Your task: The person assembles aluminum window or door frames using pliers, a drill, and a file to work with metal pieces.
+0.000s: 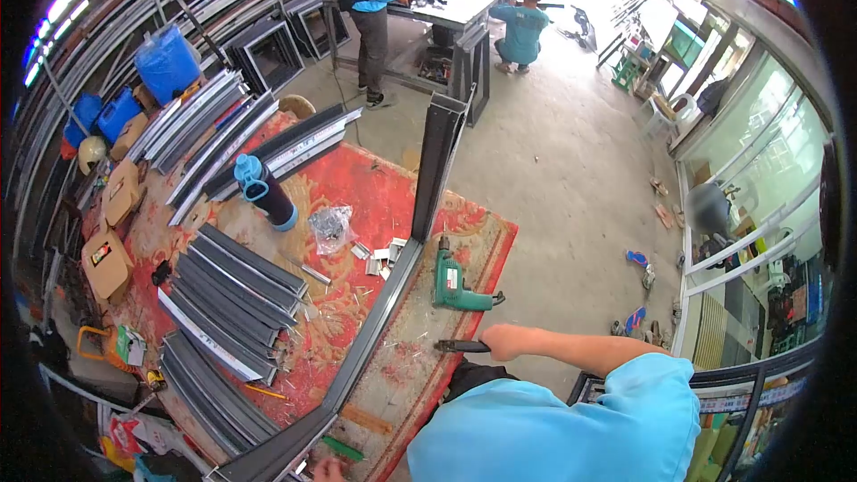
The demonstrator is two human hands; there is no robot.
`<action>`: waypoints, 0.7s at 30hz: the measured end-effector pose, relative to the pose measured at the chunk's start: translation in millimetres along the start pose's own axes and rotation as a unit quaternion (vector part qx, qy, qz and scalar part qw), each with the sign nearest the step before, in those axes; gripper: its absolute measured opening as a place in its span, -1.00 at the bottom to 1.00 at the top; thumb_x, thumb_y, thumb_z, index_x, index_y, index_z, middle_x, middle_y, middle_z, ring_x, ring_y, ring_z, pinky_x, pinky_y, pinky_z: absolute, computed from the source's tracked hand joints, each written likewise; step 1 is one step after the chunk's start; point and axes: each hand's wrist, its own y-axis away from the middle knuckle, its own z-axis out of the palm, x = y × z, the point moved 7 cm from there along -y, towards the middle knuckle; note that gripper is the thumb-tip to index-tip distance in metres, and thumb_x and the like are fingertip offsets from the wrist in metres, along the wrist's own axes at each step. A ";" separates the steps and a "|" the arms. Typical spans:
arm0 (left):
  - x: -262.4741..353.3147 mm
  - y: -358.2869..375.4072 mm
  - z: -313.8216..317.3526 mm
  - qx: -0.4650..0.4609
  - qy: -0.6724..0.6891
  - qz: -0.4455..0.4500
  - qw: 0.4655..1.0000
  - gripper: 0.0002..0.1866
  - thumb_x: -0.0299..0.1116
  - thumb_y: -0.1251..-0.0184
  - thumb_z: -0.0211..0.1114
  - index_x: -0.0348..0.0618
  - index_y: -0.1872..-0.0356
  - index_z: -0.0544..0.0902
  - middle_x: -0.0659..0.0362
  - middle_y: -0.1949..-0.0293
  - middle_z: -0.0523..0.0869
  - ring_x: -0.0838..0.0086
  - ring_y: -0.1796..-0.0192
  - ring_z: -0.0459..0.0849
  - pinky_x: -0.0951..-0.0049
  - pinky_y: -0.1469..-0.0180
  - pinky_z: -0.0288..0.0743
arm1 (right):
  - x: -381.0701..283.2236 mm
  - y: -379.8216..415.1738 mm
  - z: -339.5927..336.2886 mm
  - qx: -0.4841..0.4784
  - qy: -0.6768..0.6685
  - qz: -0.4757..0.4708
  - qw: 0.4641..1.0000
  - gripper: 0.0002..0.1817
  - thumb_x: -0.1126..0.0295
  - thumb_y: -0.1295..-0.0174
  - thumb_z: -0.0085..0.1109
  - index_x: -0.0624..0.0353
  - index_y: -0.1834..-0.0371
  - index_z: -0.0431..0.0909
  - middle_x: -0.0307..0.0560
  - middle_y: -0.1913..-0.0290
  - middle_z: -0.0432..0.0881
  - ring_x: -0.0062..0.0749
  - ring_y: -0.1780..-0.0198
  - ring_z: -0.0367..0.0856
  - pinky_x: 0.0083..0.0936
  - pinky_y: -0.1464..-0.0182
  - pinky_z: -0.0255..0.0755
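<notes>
My right hand is closed around the end of a dark hand tool, which points left over the near edge of the carpet-covered table. What kind of tool it is, I cannot tell. A green power drill lies just beyond it. My left hand shows only in part at the bottom edge, its fingers mostly cut off. It is close to the near corner of a dark metal frame and a green strip. The frame's long bar crosses the table, and an upright bar rises at its far end.
Dark metal profiles lie in stacks on the red carpet. Near them are a blue bottle, a plastic bag of small parts and loose metal pieces. A person stands at another table; another person crouches beside it.
</notes>
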 end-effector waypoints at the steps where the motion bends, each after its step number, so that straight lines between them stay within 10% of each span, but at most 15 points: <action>1: -8.7 15.1 8.8 -0.019 0.004 0.002 1.000 -0.52 -0.10 -0.37 0.28 -0.38 -0.05 0.65 -0.07 0.17 0.74 0.09 0.15 0.67 0.23 0.04 0.55 | 0.7 3.6 -2.5 0.032 -0.006 -0.010 0.999 -0.77 0.52 -0.02 0.11 0.30 0.23 0.65 0.27 0.18 0.68 0.15 0.05 0.68 -0.04 0.03 0.54; 4: 61.1 65.5 32.1 -0.080 -0.008 -0.081 0.993 -0.59 -0.20 -0.38 0.33 -0.41 -0.01 0.63 -0.07 0.19 0.74 0.17 0.11 0.63 0.26 0.01 0.54 | -4.2 2.3 -3.6 0.025 0.000 -0.060 0.998 -0.70 0.49 -0.05 0.15 0.25 0.11 0.60 0.25 0.24 0.67 0.15 0.10 0.67 -0.02 0.07 0.50; 6: 26.3 65.5 61.3 -0.133 0.005 0.030 0.991 -0.62 -0.25 -0.38 0.34 -0.41 0.00 0.63 -0.06 0.11 0.72 0.19 0.08 0.64 0.25 -0.01 0.55 | -25.0 4.9 -10.0 0.030 -0.049 -0.097 0.994 -0.70 0.50 -0.04 0.13 0.29 0.11 0.59 0.28 0.21 0.67 0.17 0.07 0.66 -0.02 0.05 0.51; 8: 42.7 65.5 95.1 -0.142 0.204 -0.067 0.966 -0.68 -0.36 -0.39 0.30 -0.40 -0.04 0.60 -0.06 0.01 0.66 0.21 -0.01 0.64 0.23 -0.05 0.57 | -45.8 -1.1 -12.6 0.032 -0.099 -0.134 0.985 -0.69 0.52 -0.03 0.12 0.32 0.11 0.58 0.31 0.18 0.67 0.20 0.05 0.65 -0.02 0.03 0.52; 10: 75.1 38.3 128.8 -0.131 0.190 -0.071 0.970 -0.84 -0.44 -0.42 0.20 -0.35 0.15 0.50 0.01 0.05 0.60 0.31 0.06 0.63 0.29 0.01 0.67 | -72.0 -5.8 -9.2 0.035 -0.111 -0.236 0.965 -0.52 0.52 -0.14 0.08 0.25 -0.20 0.45 0.31 0.22 0.64 0.19 0.16 0.63 -0.04 0.10 0.48; 16: 187.1 -30.2 167.1 -0.079 0.557 -0.021 0.827 -0.81 -0.40 -0.51 0.19 -0.30 0.03 0.50 0.06 0.17 0.70 0.33 0.12 0.70 0.28 -0.01 0.67 | -107.5 -4.5 -18.9 0.050 -0.239 -0.267 0.932 -0.32 0.52 -0.19 0.10 0.19 -0.46 0.24 0.34 0.16 0.64 0.06 0.15 0.66 -0.16 0.08 0.51; 21: 225.0 -54.0 160.4 -0.085 0.583 0.026 0.808 -0.83 -0.39 -0.54 0.15 -0.18 -0.04 0.52 0.10 0.14 0.71 0.37 0.14 0.70 0.30 0.00 0.65 | -113.8 -4.5 -15.8 0.044 -0.247 -0.245 0.937 -0.30 0.48 -0.22 0.13 0.19 -0.49 0.22 0.29 0.16 0.65 -0.03 0.17 0.67 -0.24 0.08 0.53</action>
